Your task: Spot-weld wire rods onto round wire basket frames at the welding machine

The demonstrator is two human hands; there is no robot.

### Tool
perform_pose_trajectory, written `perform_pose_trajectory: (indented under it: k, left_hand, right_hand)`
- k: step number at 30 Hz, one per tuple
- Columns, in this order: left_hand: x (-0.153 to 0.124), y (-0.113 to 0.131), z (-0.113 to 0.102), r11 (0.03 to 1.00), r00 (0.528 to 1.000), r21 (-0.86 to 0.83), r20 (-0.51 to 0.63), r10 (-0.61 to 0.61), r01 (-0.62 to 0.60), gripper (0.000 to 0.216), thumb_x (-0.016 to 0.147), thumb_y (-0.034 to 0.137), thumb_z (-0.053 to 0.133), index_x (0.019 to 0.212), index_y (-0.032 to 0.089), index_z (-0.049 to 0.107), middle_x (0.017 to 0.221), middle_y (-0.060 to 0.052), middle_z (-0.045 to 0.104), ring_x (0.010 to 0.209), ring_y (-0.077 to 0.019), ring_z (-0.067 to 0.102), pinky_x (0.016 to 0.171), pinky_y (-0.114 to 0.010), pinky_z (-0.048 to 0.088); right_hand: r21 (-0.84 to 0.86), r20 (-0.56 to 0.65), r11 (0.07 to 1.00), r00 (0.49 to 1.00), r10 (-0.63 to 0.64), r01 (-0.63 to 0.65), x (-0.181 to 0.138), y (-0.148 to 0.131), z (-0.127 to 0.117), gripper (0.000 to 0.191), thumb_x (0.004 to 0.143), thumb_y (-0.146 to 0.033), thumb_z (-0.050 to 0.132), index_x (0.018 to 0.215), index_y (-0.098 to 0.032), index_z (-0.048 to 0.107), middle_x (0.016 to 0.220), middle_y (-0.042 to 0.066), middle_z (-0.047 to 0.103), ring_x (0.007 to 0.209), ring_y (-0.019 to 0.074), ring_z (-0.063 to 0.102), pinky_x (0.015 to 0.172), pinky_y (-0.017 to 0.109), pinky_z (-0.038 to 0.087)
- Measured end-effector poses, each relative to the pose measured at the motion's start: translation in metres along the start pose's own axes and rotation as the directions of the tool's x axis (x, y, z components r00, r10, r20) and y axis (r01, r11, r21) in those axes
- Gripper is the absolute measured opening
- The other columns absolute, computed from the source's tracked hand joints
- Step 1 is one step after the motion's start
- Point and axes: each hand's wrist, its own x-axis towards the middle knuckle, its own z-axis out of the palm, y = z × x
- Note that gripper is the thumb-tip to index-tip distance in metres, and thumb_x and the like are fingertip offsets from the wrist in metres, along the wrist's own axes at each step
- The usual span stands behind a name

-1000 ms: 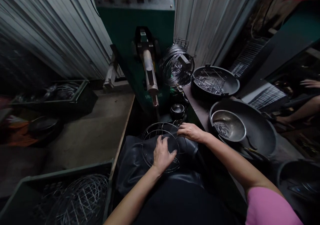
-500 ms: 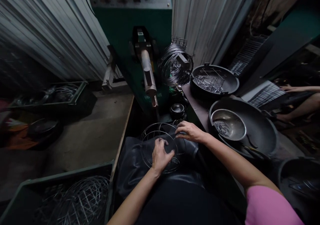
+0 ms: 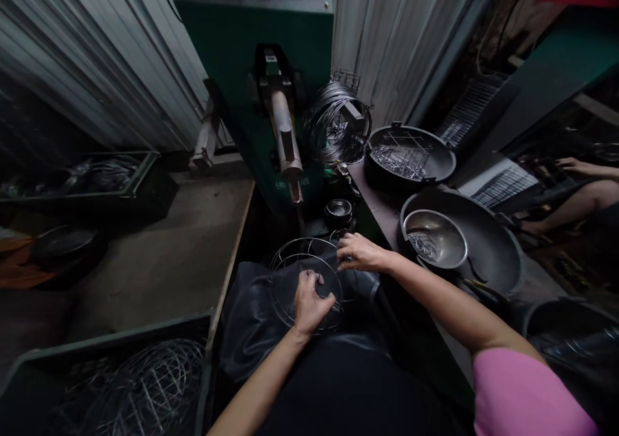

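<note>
A round wire frame (image 3: 296, 262) made of rings and ribs rests on the black apron (image 3: 261, 320) over my lap. My left hand (image 3: 309, 300) has its fingers curled round the frame's wires near its middle. At the frame's far right rim, my right hand (image 3: 360, 254) pinches the wire with closed fingers. Just beyond the frame hangs the metal arm (image 3: 286, 140) of a green machine (image 3: 271, 36), its tip pointing down toward the frame.
To the right, a small steel bowl (image 3: 435, 239) of wire bits sits in a dark wok (image 3: 488, 242); behind it a pan (image 3: 411, 155) with wire pieces and a wire coil (image 3: 336, 123). A green crate (image 3: 116, 384) of finished wire frames lies lower left. Another person's arm (image 3: 580, 191) shows far right.
My left hand's fingers went from lying flat on the frame to curling round its wires. The right hand stayed at the rim. The view shifted slightly.
</note>
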Motion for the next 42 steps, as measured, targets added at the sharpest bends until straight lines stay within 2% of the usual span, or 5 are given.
perform_pose_trajectory:
  k: [7,14,19,27,42]
  left_hand:
    - [-0.004,-0.003,0.002,1.0,1.0,0.01,0.005,0.01,-0.01,0.025,0.056,0.014,0.057,0.072,0.022,0.04,0.087,-0.003,0.044,0.086,-0.0199,0.05,0.076,-0.032,0.043]
    - [0.002,-0.004,-0.001,0.995,0.996,0.104,0.084,0.001,-0.01,0.025,0.061,0.019,0.06,0.08,0.021,0.044,0.095,-0.005,0.044,0.088,-0.0203,0.051,0.076,-0.033,0.044]
    - [0.004,-0.002,-0.005,0.982,0.985,0.187,0.171,-0.038,0.005,0.026,0.07,0.03,0.058,0.092,0.021,0.047,0.105,-0.008,0.044,0.09,-0.0216,0.053,0.072,-0.034,0.045]
    - [0.003,-0.002,-0.007,0.988,0.996,0.155,0.093,-0.003,-0.012,0.023,0.069,0.029,0.059,0.088,0.022,0.048,0.1,-0.005,0.046,0.086,-0.019,0.055,0.074,-0.032,0.046]
    - [-0.01,-0.009,0.001,0.99,0.991,0.016,0.004,0.137,-0.137,0.019,0.06,0.018,0.057,0.072,0.021,0.042,0.087,-0.004,0.045,0.08,-0.0182,0.051,0.071,-0.031,0.045]
  right_hand:
    - [-0.108,0.055,0.994,0.998,0.02,-0.014,0.003,-0.008,0.001,0.02,0.08,-0.039,0.06,0.082,-0.02,0.065,0.09,0.005,0.063,0.086,0.0192,0.048,0.07,0.029,0.03]
    - [-0.137,-0.044,0.989,0.998,0.049,-0.055,0.006,-0.006,0.012,0.024,0.081,-0.04,0.059,0.081,-0.018,0.066,0.088,0.006,0.064,0.084,0.0195,0.05,0.07,0.03,0.033]
    - [0.058,-0.137,0.998,0.99,0.028,-0.02,0.003,0.012,0.022,0.022,0.079,-0.039,0.062,0.078,-0.017,0.067,0.083,0.005,0.064,0.08,0.0163,0.053,0.072,0.027,0.04]
    - [0.252,-0.313,0.968,0.947,0.074,0.007,-0.012,0.022,0.027,0.028,0.084,-0.043,0.053,0.089,-0.019,0.067,0.088,0.007,0.064,0.085,0.0172,0.054,0.077,0.029,0.044]
    - [-0.037,0.102,0.973,0.97,-0.222,0.226,-0.005,0.011,0.003,0.017,0.086,-0.028,0.053,0.081,-0.016,0.063,0.076,0.005,0.062,0.073,0.0161,0.049,0.066,0.025,0.038]
